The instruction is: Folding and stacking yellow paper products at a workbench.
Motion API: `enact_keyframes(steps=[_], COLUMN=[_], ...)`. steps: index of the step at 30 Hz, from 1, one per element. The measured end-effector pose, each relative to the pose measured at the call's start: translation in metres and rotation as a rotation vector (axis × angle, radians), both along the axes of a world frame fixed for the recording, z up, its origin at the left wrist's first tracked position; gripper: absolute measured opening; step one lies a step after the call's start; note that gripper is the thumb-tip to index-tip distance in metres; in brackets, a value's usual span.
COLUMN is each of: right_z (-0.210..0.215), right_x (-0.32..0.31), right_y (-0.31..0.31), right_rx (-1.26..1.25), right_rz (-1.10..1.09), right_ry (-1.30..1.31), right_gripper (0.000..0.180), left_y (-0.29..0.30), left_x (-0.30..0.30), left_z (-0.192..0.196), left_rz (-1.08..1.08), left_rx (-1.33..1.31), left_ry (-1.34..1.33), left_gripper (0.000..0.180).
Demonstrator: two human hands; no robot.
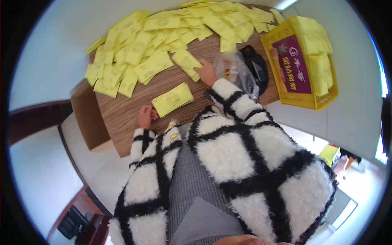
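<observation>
Head view: the left hand steadies a squared stack of yellow sachets just beside it, fingers curled against its end. The right hand, fingers spread, presses a loose sachet on the wooden worktop, scattered sachets beyond.

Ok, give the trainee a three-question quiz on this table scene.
1. True or false: the left hand rests beside the stack of yellow packets.
2. What does the right hand touch? A) the crate B) a loose packet C) the clear bag
3. Fill in: the yellow crate sits at the table's ___ end, from the person's view.

Key: 1 true; 2 B, a packet from the pile; 3 right, beyond the clear bag on the table.
</observation>
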State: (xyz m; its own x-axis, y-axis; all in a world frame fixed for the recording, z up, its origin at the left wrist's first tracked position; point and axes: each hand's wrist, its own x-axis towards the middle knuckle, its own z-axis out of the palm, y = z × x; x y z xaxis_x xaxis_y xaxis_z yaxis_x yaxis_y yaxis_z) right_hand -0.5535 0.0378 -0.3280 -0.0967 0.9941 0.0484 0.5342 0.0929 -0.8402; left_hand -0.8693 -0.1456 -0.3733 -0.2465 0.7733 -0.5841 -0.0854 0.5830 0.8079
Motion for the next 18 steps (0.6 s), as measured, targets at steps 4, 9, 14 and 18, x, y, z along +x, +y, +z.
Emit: enact_keyframes(steps=[4, 9, 14, 18], right_z=[0.043, 0.069, 0.082, 0.079], right_x=[0.005, 0.020, 0.019, 0.013], right_y=[0.008, 0.002, -0.009, -0.016], right_rx=[-0.095, -0.172, -0.156, -0.265], right_rz=[0.002, 0.425, 0.652, 0.649], right_ry=[0.229, 0.222, 0.286, 0.232], right_gripper=[0.035, 0.032, 0.033, 0.034], left_y=[0.010, 0.035, 0.059, 0.050], left_x=[0.008, 0.039, 0.063, 0.084], left_z=[0.013, 0.042, 0.076, 0.095], left_rz=[0.030, 0.093, -0.105, -0.054], left_rx=[0.092, 0.276, 0.273, 0.169], left_ry=[0.099, 0.317, 0.072, 0.074], left_gripper=[0.022, 0.022, 0.024, 0.024])
